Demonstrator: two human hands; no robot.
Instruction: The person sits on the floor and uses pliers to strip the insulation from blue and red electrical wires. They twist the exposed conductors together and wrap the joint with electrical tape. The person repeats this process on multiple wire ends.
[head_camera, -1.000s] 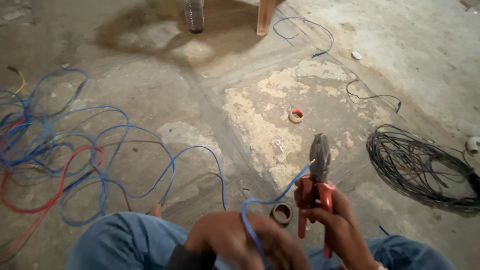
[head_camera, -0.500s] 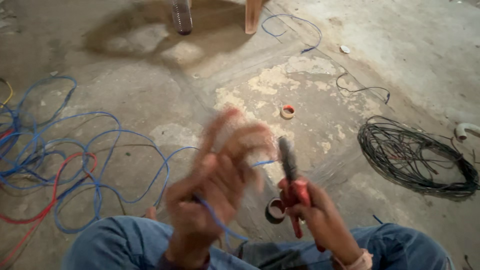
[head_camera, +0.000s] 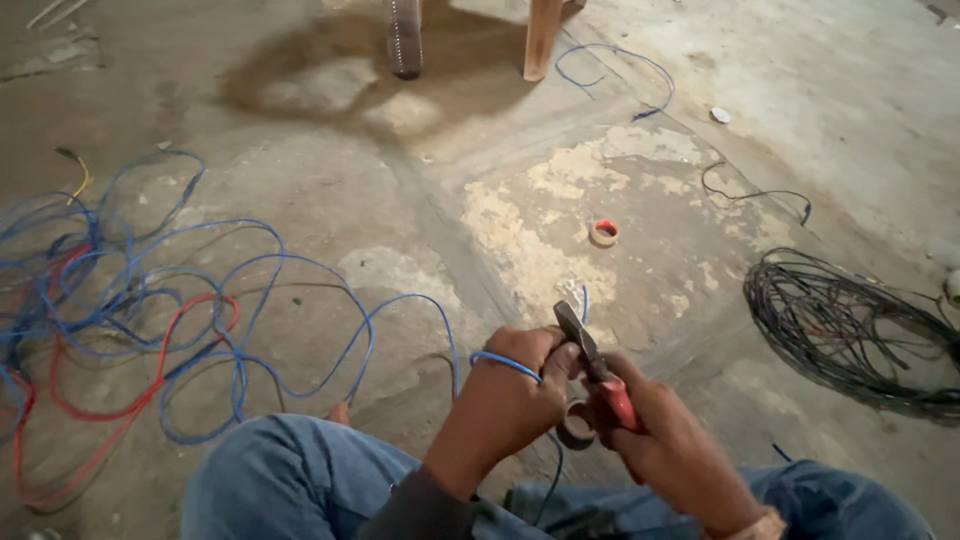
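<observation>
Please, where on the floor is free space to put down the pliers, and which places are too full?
Free floor lies between the small tape roll and the black wire bundle, and between the blue wire tangle and the pale worn patch. It is crowded at far left and far right, and around both hands.

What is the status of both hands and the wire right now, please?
Left hand gripping thin blue wire. Right hand gripping red-handled pliers, jaws at the wire end. Brown tape roll just below the hands.
</observation>
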